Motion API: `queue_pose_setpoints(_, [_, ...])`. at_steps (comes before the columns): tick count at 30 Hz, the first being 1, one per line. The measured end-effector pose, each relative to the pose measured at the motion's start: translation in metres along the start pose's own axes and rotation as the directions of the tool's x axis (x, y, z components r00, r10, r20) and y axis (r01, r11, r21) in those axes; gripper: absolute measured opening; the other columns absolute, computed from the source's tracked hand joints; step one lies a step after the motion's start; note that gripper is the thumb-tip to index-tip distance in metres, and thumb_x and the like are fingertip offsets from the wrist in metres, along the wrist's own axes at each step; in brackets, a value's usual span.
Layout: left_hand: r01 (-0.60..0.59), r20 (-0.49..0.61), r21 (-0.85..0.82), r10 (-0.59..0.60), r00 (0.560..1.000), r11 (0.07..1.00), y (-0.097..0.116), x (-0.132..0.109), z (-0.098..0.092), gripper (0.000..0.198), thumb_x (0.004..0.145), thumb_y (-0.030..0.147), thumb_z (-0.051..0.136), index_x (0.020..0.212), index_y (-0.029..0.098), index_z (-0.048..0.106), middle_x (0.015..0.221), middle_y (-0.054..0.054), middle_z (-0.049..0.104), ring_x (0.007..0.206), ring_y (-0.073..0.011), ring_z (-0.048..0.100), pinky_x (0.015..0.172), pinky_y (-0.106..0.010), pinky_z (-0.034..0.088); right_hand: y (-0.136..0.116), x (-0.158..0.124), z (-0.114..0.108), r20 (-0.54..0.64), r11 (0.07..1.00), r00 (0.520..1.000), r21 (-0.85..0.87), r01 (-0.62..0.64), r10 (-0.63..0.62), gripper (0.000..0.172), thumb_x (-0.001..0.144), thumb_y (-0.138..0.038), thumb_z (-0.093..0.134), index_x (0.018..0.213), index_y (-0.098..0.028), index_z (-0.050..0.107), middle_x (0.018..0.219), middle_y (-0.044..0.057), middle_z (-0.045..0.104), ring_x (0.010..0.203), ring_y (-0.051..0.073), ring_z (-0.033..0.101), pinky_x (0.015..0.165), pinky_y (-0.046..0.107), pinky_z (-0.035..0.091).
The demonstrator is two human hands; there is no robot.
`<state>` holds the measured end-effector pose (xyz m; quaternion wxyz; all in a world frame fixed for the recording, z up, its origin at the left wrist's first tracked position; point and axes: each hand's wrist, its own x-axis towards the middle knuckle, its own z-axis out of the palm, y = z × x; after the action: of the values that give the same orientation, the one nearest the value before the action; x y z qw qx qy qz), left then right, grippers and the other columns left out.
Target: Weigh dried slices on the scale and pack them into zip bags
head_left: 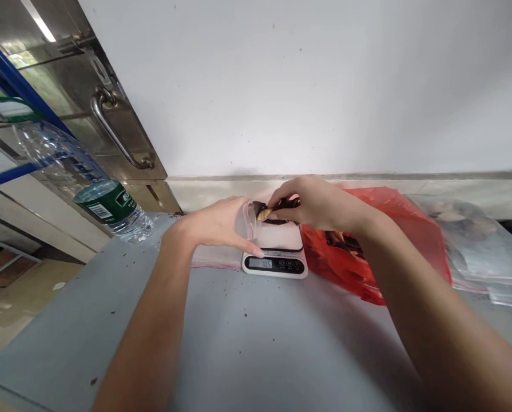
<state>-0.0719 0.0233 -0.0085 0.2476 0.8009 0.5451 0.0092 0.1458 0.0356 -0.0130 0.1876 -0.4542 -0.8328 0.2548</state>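
A small white kitchen scale (275, 256) with a lit display sits on the grey table near the wall. My left hand (216, 225) is closed on a clear zip bag (250, 221), holding its mouth open over the scale. My right hand (311, 201) pinches a few dark dried pieces (269, 210) right at the bag's opening. A red plastic bag (369, 243) with more dark dried pieces lies to the right of the scale, under my right forearm.
A plastic water bottle (93, 187) with a green label stands at the left edge of the grey table (247, 337). Clear plastic bags (479, 246) lie at the far right. A steel cabinet door with a handle (112, 131) is at the upper left. Dark crumbs dot the table.
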Motion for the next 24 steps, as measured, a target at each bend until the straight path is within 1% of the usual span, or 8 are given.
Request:
queue_pose_setpoints(3, [-0.05,-0.031,-0.055,0.048,0.998,0.997,0.007,0.003,0.002,0.089,0.063,0.068,0.086,0.136,0.027,0.056,0.142,-0.01,0.065,0.128,-0.0392,0.062,0.097,-0.043,0.053,-0.009,-0.001,0.004,0.014,0.996,0.996,-0.014,0.086,-0.085,0.015,0.09,-0.018,0.071,0.091,-0.023,0.085,0.091,0.004,0.079,0.07,0.015,0.063,0.063,0.029,0.046])
queue_pose_setpoints(6, [-0.065,-0.064,-0.086,0.06,0.996,0.994,0.008,0.003,0.001,0.079,0.065,0.067,0.086,0.128,0.027,0.058,0.137,-0.008,0.067,0.123,-0.0369,0.064,0.093,-0.04,0.053,-0.012,0.001,0.007,0.021,0.989,0.99,-0.04,0.142,-0.142,0.018,0.09,-0.013,0.069,0.089,-0.022,0.085,0.093,0.004,0.079,0.071,0.014,0.062,0.063,0.029,0.046])
queue_pose_setpoints(9, [-0.082,-0.045,-0.083,0.078,0.996,0.993,0.007,0.002,0.0,0.072,0.065,0.064,0.087,0.122,0.027,0.06,0.134,-0.007,0.069,0.121,-0.0358,0.065,0.092,-0.039,0.052,-0.013,0.001,0.006,0.013,0.981,0.984,-0.075,0.178,-0.177,0.021,0.09,-0.009,0.068,0.09,-0.021,0.085,0.094,0.005,0.079,0.075,0.016,0.065,0.066,0.03,0.048])
queue_pose_setpoints(12, [-0.087,-0.02,-0.116,0.085,0.996,0.989,0.006,0.003,0.001,0.072,0.065,0.064,0.086,0.12,0.024,0.061,0.123,-0.008,0.073,0.11,-0.0341,0.069,0.084,-0.038,0.053,-0.014,0.0,0.006,-0.042,0.968,0.969,-0.071,0.241,-0.245,0.024,0.085,-0.006,0.067,0.094,-0.021,0.085,0.095,0.005,0.08,0.078,0.017,0.068,0.071,0.031,0.052])
queue_pose_setpoints(14, [-0.137,-0.033,-0.165,0.133,0.991,0.977,0.006,0.004,0.003,0.066,0.071,0.063,0.084,0.119,0.024,0.061,0.116,-0.006,0.074,0.103,-0.0316,0.07,0.078,-0.036,0.053,-0.013,-0.001,0.007,-0.09,0.963,0.959,0.005,0.271,-0.269,0.025,0.082,-0.005,0.069,0.096,-0.021,0.082,0.098,0.005,0.079,0.082,0.018,0.07,0.074,0.032,0.055])
queue_pose_setpoints(17, [-0.219,-0.075,-0.237,0.207,0.975,0.946,0.004,0.004,0.004,0.061,0.076,0.057,0.083,0.123,0.025,0.06,0.113,-0.004,0.074,0.102,-0.0289,0.071,0.077,-0.034,0.054,-0.012,-0.002,0.01,-0.166,0.937,0.956,0.217,0.275,-0.242,0.021,0.078,-0.009,0.072,0.095,-0.021,0.072,0.1,0.003,0.077,0.094,0.02,0.072,0.079,0.034,0.058])
queue_pose_setpoints(21, [-0.263,-0.094,-0.303,0.246,0.965,0.916,0.0,0.004,0.002,0.072,0.075,0.053,0.086,0.135,0.025,0.057,0.123,-0.007,0.074,0.113,-0.0301,0.071,0.086,-0.036,0.057,-0.012,-0.004,0.01,-0.165,0.845,0.955,0.447,0.295,-0.246,0.017,0.081,-0.016,0.074,0.094,-0.021,0.063,0.103,0.004,0.074,0.1,0.021,0.073,0.092,0.039,0.06])
queue_pose_setpoints(24, [-0.297,-0.129,-0.327,0.27,0.954,0.897,-0.001,0.001,-0.002,0.071,0.079,0.05,0.083,0.139,0.024,0.056,0.134,-0.009,0.071,0.123,-0.0308,0.067,0.095,-0.037,0.056,-0.013,-0.006,0.007,-0.184,0.801,0.946,0.503,0.325,-0.268,0.017,0.084,-0.019,0.073,0.098,-0.021,0.064,0.11,0.006,0.074,0.108,0.023,0.073,0.097,0.044,0.059])
